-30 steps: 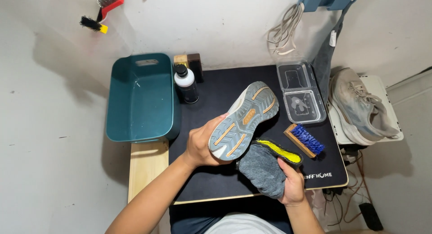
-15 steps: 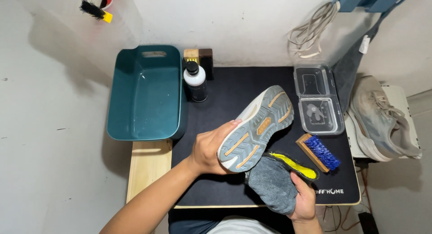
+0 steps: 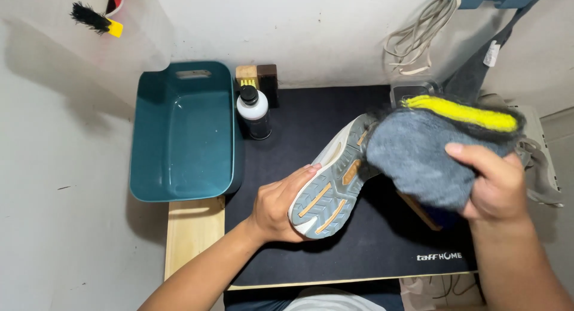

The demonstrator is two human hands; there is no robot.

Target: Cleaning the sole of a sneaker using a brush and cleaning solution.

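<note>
**While one shoe is hanging over the mat, a loose grip could be dropping it**

While the left hand (image 3: 278,206) is cupping the heel end of the grey shoe (image 3: 332,182), sole up and tilted above the black mat (image 3: 359,251), the right hand (image 3: 493,185) is clutching a grey cloth (image 3: 418,158) with a yellow edge, fingers curled over its bunched folds. The cloth is covering the toe end of the shoe, so whether it is pressing on the sole there cannot be told.

As I judge it, the shoe is resting on only a few fingers at one end, and a hard push from the cloth could be twisting it out of that hold and down onto the mat. The white-and-black bottle (image 3: 254,110) is standing just beside the teal basin (image 3: 182,131) at the back of the table (image 3: 194,233); a falling shoe or a swinging elbow could be knocking it over. The thick cloth is also hiding what lies under it on the right side of the mat, so the right hand could be catching something unseen when it comes down.
</note>
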